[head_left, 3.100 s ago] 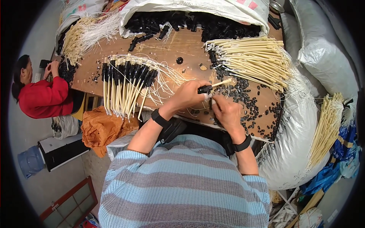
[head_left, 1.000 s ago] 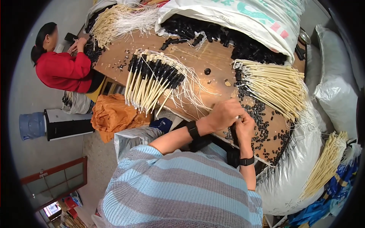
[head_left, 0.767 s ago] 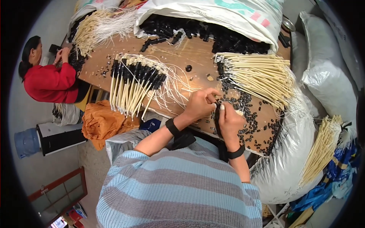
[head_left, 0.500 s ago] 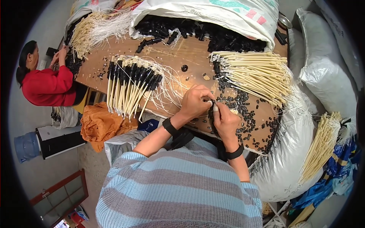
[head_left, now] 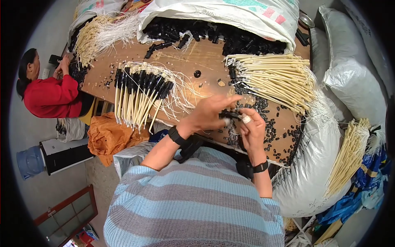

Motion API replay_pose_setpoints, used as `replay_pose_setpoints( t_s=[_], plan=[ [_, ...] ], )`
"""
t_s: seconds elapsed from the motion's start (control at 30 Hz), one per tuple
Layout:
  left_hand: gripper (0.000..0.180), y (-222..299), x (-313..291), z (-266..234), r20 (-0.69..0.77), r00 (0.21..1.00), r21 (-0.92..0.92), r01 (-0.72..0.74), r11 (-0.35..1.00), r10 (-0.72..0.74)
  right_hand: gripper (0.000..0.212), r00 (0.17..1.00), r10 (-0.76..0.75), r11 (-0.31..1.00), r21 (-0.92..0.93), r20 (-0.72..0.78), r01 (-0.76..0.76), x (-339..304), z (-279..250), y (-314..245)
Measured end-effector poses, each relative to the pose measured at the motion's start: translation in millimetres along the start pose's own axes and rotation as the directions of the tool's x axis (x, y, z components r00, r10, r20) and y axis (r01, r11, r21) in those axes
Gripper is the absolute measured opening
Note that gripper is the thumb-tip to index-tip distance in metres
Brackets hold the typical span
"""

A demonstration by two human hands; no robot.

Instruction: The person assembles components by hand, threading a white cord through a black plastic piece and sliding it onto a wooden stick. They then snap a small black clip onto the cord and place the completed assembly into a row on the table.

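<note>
A black tubular plastic piece (head_left: 228,115) lies level between my hands, over the front part of the table. My left hand (head_left: 202,114) has its fingers on the left part of that piece; they are smeared by motion. At the piece's right end my right hand (head_left: 254,128) pinches with thumb and forefinger, a white wrap showing on one finger. Whether a wire runs into the piece cannot be made out. Scattered under and beside the hands are small black plastic bits (head_left: 269,138).
Cream tubes with black sockets and white wires (head_left: 140,84) lie at left. A bundle of cream tubes (head_left: 275,78) lies at right. A white sack (head_left: 230,14) spills black parts (head_left: 251,41) at the back. A person in red (head_left: 53,92) works at the table's left end.
My hands have moved slightly apart, and the left fingers have spread. The black tubular piece now shows lying crosswise between them. At the far left, the other person's hands have shifted.
</note>
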State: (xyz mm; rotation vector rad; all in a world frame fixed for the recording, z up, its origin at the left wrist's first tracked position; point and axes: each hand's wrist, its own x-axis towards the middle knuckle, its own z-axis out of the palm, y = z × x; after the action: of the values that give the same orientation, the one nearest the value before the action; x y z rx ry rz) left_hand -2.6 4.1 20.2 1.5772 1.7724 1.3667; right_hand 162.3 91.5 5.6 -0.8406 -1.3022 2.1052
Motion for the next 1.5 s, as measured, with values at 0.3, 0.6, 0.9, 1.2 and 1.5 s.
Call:
replay_pose_setpoints(
  t_s=[0.3, 0.6, 0.9, 1.2, 1.5],
  plan=[
    [0.036, -14, -5, -3, 0.190, 0.971, 0.159, 0.116, 0.981, -0.145, 0.033, 0.888, -0.308, 0.421, -0.788, 0.343, 0.450, -6, -2, -20],
    [0.031, 6, -17, -8, 0.193, 0.981, 0.573, -0.091, 0.815, -0.026, 0.022, 0.991, 0.078, 0.704, -0.710, 0.108, 0.022, 15, 14, -14],
    [0.026, -29, -51, -120, -0.426, 0.885, 0.796, 0.267, 0.544, 0.189, 0.014, 0.759, -0.552, 0.299, -0.769, 0.344, 0.565, 23, 43, -25],
    [0.038, -54, -5, -82, -0.330, 0.926, 0.630, 0.069, 0.773, 0.187, 0.021, 0.860, -0.185, 0.193, -0.840, 0.476, 0.507, 11, 40, 4],
    [0.017, -63, 11, -45, -0.142, 0.970, 0.203, 0.225, 0.953, -0.199, 0.014, 0.893, -0.277, 0.256, -0.868, 0.355, 0.424, 3, 13, -6]
  ],
)
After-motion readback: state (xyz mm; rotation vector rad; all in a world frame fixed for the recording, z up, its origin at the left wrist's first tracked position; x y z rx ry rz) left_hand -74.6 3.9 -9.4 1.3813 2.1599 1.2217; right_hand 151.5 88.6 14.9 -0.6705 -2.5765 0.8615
